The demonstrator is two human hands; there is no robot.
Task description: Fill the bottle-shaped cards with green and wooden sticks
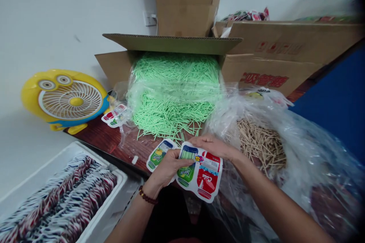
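My left hand is closed on a flat candy packet, its thumb across the front. The packet is shaped like two bottles, a green Sprite one and a red Cola one. Pale green sticks show in the window on the Sprite side. Along the packet's upper edge lies my right hand, fingers together and pointing left; what they grip is hidden. A second Sprite packet sticks out behind my left hand. Just beyond, a heap of thin green sticks spills from a plastic-lined cardboard box onto the table.
Brown sticks lie in a clear plastic bag at right. A white foam box at lower left holds rows of packets. A yellow fan and another packet are at left. More cartons stand behind.
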